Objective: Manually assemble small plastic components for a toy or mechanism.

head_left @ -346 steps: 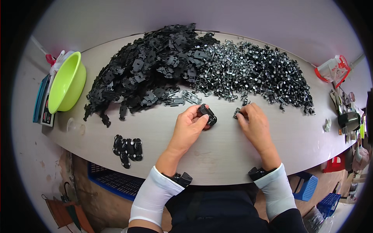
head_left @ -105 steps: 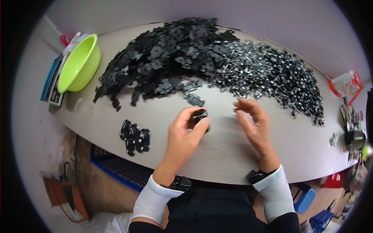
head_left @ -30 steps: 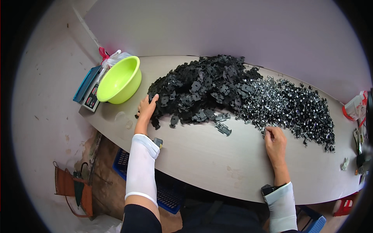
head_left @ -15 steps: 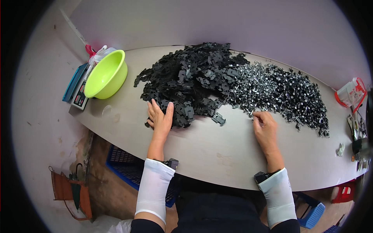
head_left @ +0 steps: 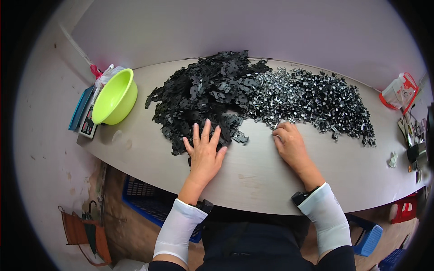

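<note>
Two heaps lie on the desk (head_left: 253,180), each of far too many pieces to count: a heap of black plastic parts (head_left: 203,95), flat, angular and matte, and, touching its right flank, a heap of metal clips (head_left: 312,101), small, shiny and silver-grey with dark heads. Together they form one long band whose long axis runs left to right along the far half of the desk, the black heap reaching nearer to the near edge. Two hands are at work. The left hand (head_left: 205,153) lies flat, palm down, fingers spread wide and pointing away toward the black heap; its fingertips rest on the heap's near edge and it grips nothing. The right hand (head_left: 291,144) rests at the near edge of the metal heap, fingers curled loosely under with the tips among the clips; whether it has hold of one cannot be told. One loose black piece (head_left: 240,137) lies just right of the left hand. One smooth, round, lime-green plastic bowl (head_left: 115,97) stands left of the black heap, well apart from it.
</note>
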`<state>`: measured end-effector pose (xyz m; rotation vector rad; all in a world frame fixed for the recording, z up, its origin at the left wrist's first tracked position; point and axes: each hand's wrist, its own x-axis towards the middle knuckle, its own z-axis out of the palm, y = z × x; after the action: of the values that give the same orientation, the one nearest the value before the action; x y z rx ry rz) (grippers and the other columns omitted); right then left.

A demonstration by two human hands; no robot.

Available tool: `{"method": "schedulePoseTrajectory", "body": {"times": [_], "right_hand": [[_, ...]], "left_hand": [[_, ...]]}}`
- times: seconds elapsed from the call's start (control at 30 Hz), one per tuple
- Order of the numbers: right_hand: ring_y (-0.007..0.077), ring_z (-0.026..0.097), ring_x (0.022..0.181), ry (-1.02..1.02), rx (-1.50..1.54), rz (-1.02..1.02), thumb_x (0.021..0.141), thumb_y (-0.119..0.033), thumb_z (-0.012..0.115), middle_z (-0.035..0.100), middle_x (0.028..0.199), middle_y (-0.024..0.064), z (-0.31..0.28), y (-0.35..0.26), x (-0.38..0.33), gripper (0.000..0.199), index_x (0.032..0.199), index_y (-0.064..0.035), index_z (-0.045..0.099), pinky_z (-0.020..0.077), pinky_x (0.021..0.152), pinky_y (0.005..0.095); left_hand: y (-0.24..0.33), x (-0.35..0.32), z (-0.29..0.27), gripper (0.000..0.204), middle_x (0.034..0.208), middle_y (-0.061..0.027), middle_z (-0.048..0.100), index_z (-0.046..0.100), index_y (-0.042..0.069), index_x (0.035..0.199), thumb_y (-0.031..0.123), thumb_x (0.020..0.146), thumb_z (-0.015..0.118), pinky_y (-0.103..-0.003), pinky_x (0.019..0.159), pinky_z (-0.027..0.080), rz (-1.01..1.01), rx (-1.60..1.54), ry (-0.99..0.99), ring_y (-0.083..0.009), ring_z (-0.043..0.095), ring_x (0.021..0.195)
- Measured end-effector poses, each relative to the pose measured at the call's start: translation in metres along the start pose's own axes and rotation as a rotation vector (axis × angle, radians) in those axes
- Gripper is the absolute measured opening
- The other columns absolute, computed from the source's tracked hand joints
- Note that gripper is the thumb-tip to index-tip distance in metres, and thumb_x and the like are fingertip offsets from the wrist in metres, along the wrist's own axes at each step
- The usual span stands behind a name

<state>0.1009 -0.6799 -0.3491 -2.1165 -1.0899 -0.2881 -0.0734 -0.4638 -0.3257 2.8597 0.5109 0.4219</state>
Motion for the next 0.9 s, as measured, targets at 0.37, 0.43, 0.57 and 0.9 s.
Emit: {"method": "schedulePoseTrajectory", "body": {"times": [0.37,0.43,0.57,0.9], "right_hand": [[0.0293,0.058,0.103,-0.033,0.295,0.041,0.079,0.002,0.065,0.062,0.104,0.0101,-0.007,-0.005,-0.001,0.017,0.096,-0.0021,0.066,0.0486,0.089,0.0378],[0.0291,0.059,0.104,-0.059,0.347,0.051,0.079,0.003,0.064,0.063,0.105,0.01,-0.01,-0.006,0.0,0.018,0.097,-0.0025,0.066,0.0489,0.09,0.0377],[0.0281,0.06,0.104,-0.156,0.276,-0.01,0.079,0.0,0.068,0.063,0.105,0.0098,-0.014,-0.001,-0.003,0.02,0.098,-0.003,0.067,0.0495,0.089,0.037],[0.0264,0.057,0.097,-0.106,0.122,0.046,0.076,-0.014,0.076,0.062,0.098,0.0076,-0.02,0.0,-0.004,0.026,0.098,-0.0054,0.066,0.0415,0.089,0.0362]], "left_hand": [[0.034,-0.019,-0.013,0.059,0.15,-0.0116,0.043,0.055,0.005,0.136,0.026,0.084,0.073,-0.055,0.115,0.014,0.25,-0.14,-0.014,-0.033,0.034,0.141],[0.031,-0.017,-0.005,0.054,0.144,-0.0113,0.048,0.058,0.005,0.132,0.023,0.083,0.073,-0.051,0.111,0.02,0.262,-0.124,0.033,-0.0309,0.039,0.135],[0.048,0.002,0.002,0.039,0.128,-0.0093,0.059,0.064,0.005,0.121,0.009,0.083,0.068,-0.043,0.098,0.034,0.356,-0.091,0.115,-0.0268,0.051,0.118],[0.048,0.042,0.014,0.03,0.123,-0.0091,0.06,0.064,0.005,0.11,-0.004,0.082,0.058,-0.044,0.101,0.036,0.478,0.012,-0.019,-0.0289,0.051,0.123]]}}
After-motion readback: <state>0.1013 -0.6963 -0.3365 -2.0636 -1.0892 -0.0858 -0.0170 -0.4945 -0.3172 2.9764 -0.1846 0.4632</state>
